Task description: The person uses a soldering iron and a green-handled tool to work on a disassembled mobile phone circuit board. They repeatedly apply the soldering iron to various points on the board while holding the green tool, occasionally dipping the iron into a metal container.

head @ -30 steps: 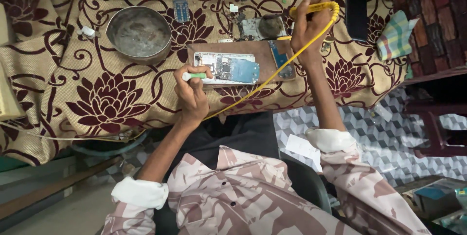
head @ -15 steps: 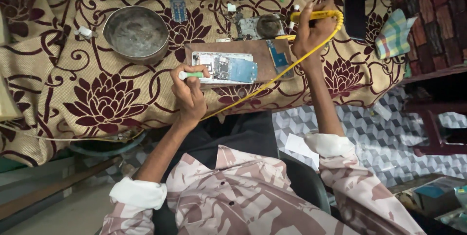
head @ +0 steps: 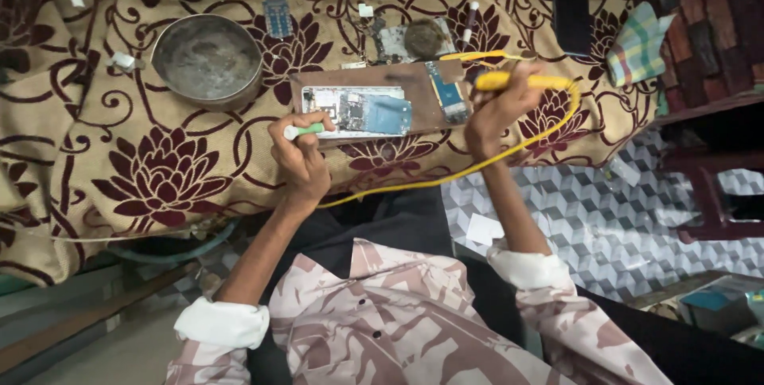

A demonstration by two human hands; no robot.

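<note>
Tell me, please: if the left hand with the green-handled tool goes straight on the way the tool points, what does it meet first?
The left hand points the green-handled tool to the right, so it would probably first meet the near edge of the opened phone on the wooden board. Depth is unclear from above.

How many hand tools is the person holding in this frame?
2: a green-handled tool in the left hand, and a yellow-handled corded tool in the right hand. More may lie among the clutter.
</note>
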